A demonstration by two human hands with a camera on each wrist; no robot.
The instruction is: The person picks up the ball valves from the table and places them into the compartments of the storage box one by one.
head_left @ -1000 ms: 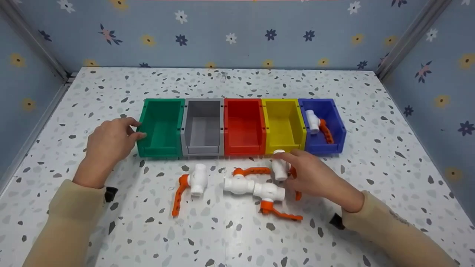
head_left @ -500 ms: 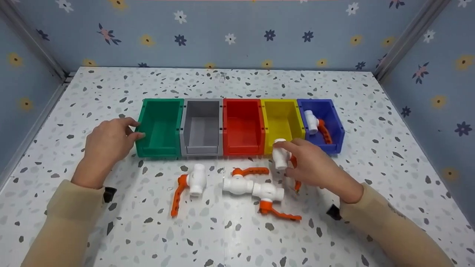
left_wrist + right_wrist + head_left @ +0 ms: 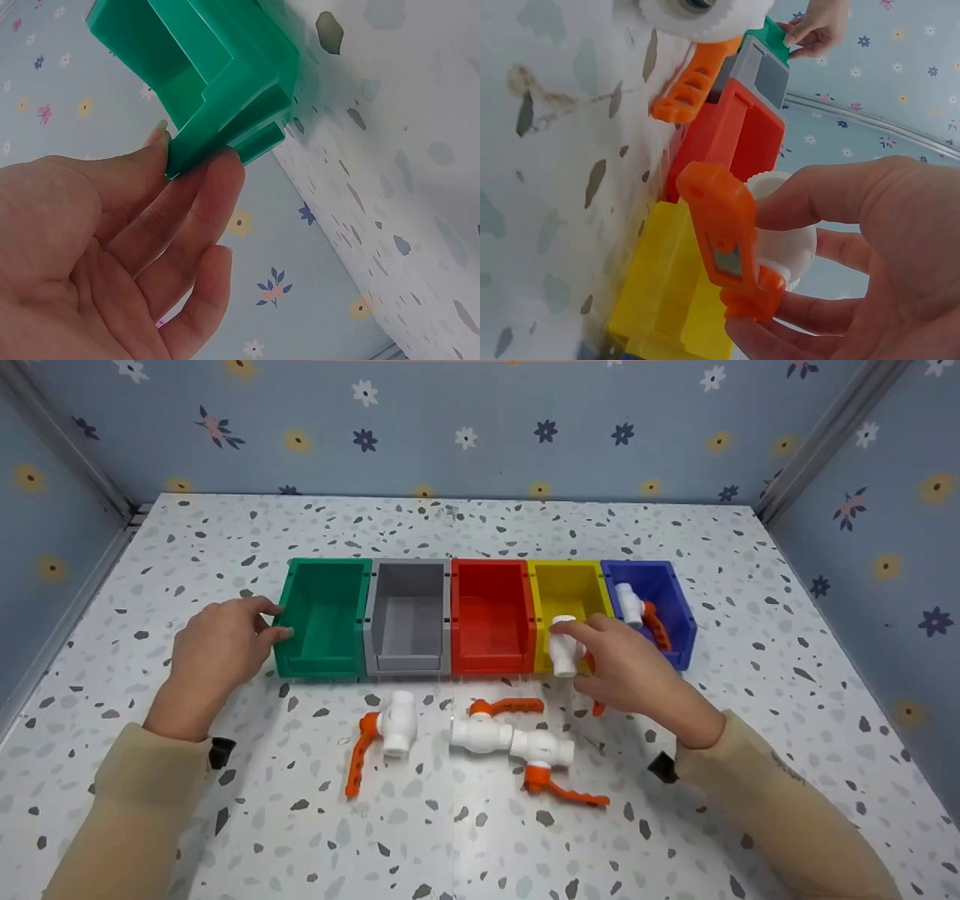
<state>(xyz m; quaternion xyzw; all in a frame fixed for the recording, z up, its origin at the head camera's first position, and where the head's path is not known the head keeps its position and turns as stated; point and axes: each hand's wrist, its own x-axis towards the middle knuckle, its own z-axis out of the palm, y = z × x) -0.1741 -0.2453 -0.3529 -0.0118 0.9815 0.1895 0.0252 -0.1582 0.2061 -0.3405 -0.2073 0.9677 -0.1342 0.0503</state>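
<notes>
1. Nearest, I note two valves (image 3: 542, 748) lying touching on the table (image 3: 300, 847); a third valve (image 3: 400, 725) lies left of them.
2. My right hand (image 3: 628, 669) grips a fourth valve (image 3: 564, 652), orange-handled, over or just before the yellow bin (image 3: 568, 585); I cannot tell which.
3. My left hand (image 3: 217, 649) pinches the rim of the green bin (image 3: 324, 667).
4. Inside the blue bin (image 3: 654, 576) lies a fifth valve (image 3: 631, 607).

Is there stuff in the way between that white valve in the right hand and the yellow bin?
Nothing visible, except maybe the low front wall of the yellow bin. The right hand holds the white valve close to it, but I can't tell whether the valve is past that wall.
</notes>
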